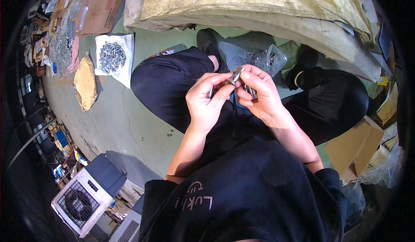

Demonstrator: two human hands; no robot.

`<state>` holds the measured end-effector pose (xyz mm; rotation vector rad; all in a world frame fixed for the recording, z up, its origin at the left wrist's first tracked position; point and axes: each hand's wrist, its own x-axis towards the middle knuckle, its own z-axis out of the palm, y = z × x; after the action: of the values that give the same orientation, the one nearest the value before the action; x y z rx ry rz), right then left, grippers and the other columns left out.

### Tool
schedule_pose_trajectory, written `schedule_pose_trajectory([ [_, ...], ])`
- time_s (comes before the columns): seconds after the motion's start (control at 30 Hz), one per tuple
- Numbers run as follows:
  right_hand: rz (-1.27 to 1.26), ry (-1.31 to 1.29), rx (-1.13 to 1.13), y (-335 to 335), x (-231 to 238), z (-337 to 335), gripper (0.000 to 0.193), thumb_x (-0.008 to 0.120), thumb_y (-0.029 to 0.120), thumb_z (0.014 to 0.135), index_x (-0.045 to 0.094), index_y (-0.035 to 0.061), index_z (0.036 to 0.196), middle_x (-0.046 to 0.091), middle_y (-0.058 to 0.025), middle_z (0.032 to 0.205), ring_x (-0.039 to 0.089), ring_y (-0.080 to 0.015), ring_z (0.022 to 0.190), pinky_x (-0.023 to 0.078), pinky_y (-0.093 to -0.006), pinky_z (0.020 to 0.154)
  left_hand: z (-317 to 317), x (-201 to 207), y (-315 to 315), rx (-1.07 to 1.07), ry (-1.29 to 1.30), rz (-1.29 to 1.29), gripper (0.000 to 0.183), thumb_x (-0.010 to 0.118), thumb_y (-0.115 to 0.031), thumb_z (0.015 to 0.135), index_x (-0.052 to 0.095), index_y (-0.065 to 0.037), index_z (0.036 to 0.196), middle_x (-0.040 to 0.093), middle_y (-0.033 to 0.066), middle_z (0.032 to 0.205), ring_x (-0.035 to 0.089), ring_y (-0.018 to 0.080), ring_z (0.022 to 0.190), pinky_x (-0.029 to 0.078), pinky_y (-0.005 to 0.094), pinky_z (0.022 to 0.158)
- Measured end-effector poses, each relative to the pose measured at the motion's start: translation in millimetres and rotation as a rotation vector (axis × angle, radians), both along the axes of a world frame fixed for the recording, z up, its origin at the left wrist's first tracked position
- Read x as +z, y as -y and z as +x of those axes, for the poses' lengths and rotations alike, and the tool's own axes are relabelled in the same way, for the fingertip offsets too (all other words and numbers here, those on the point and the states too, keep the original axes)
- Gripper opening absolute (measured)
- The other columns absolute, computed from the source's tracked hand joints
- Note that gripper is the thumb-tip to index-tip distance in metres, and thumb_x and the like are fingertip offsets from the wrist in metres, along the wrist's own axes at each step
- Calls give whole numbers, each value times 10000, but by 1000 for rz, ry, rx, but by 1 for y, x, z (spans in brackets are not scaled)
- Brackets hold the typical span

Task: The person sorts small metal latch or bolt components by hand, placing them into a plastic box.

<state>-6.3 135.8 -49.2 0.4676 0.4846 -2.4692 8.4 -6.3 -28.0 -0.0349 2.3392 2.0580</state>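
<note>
Left hand (205,101): fingertips pinching a bolt (235,75)
Right hand (263,93): holding its other end, plus a second bolt (250,93)
Bolt: between both hands
Bolt pile (112,57): within edges of white sheet (126,74)

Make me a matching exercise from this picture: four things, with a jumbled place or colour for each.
1. Pinched bolt
2. Parts heap
3. Fan
4. Shirt

A. At the picture's lower left
B. Black, with pale lettering
C. At the fingertips of the left hand and right hand
D. On a white sheet

Pairs: 1-C, 2-D, 3-A, 4-B.
</note>
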Motion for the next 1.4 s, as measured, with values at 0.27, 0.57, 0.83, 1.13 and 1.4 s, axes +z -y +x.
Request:
schedule_pose_trajectory([
  [0.27,24,-93,-63,0,0,4,125,548,133,834,552,24,894,580,-76,759,468,-77,500,335,-192,389,4,-2,3,-8,143,321,227,590,-73,798,576,27,1001,571,75,824,524,80,608,398,173,470],
  [0.57,29,-104,60,-7,-4,2,143,612,130,785,556,32,873,565,-68,675,492,-96,490,344,-190,391,-6,12,-2,6,327,532,578,250,-449,909,231,-44,1322,487,252,1137,476,96,454,353,162,378],
  [0.83,366,-244,388,-3,4,-3,188,632,121,779,609,18,934,600,-41,636,458,-34,470,293,-163,392,-8,11,0,-151,227,628,565,313,-347,917,107,-58,1357,434,278,1184,567,272,956,503,238,584],
  [1.13,498,-342,134,4,5,4,135,631,62,761,622,24,890,581,-3,630,427,-17,471,293,-154,406,0,6,7,-28,340,622,511,332,-373,914,309,6,1257,520,207,1084,542,131,556,432,192,462],
  [1.4,133,90,65,3,3,2,126,634,112,774,601,50,879,591,-28,715,437,-42,468,292,-159,385,5,8,13,8,413,625,263,470,-84,869,484,46,1097,584,145,968,478,83,506,317,165,374],
])
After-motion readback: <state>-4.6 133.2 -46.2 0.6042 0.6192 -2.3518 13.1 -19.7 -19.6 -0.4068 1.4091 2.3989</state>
